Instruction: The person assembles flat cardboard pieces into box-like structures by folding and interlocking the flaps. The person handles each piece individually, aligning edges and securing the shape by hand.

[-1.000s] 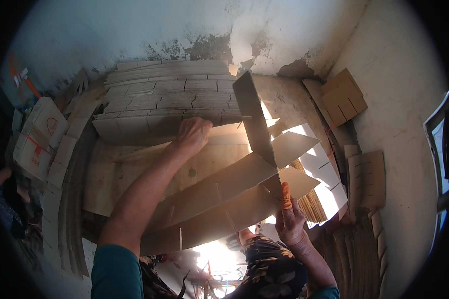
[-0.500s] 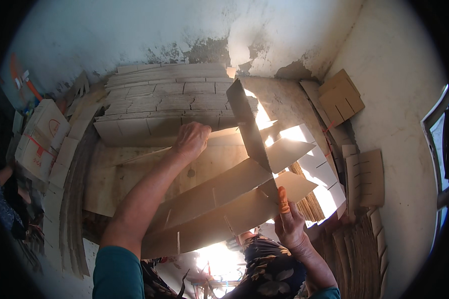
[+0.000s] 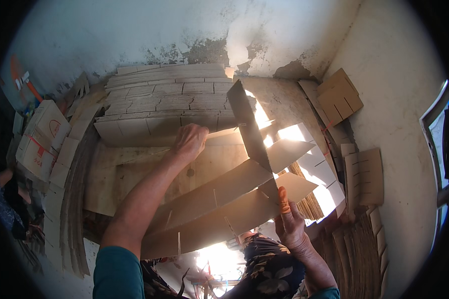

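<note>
My left hand (image 3: 189, 142) is closed on the upper edge of a slotted cardboard strip (image 3: 222, 133). That strip's right end meets an upright cardboard cross strip (image 3: 250, 127) near a slot and shows beyond it. Two more long slotted strips, a farther one (image 3: 212, 192) and a nearer one (image 3: 204, 222), pass through the cross strip lower down, their pointed ends sticking out to its right. My right hand (image 3: 290, 226) grips the near end of the cross strip, an orange finger cover (image 3: 283, 199) on one digit. Its other fingers are partly hidden.
Stacked slotted cardboard strips (image 3: 169, 102) stand along the back of the wooden board (image 3: 134, 174). More cardboard stacks lie at left (image 3: 75, 199) and lower right (image 3: 351, 259). A cardboard box (image 3: 42, 139) sits far left, beside another person's arm (image 3: 5, 177). Sunlit cardboard pieces (image 3: 317, 169) lie right.
Almost nothing differs. My left hand and the strip in it have shifted very slightly left; my right hand keeps its hold on the cross strip.
</note>
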